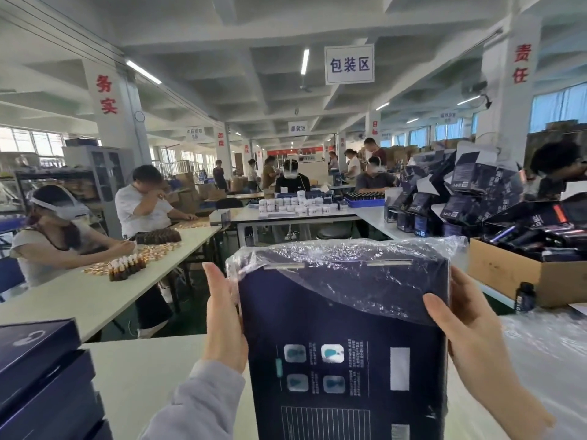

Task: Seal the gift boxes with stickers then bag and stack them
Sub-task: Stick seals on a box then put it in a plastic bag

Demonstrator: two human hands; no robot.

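Note:
I hold a dark navy gift box (346, 369) upright in front of me, its printed back panel facing me. A clear plastic bag (346, 265) covers its top part, about a third of the way down. My left hand (224, 315) grips the box's left edge along with the bag's edge. On the right edge my right hand (467, 331) grips the box, thumb on the front face over the bag's lower rim. A stack of navy gift boxes (44, 376) stands at the lower left on the white table (143, 369).
A cardboard carton (521, 274) of dark items sits at the right, a small dark bottle (524, 296) beside it. Clear plastic sheets (546, 360) lie on the table's right side. Piled open navy cartons (463, 192) stand behind. People work at tables to the left and ahead.

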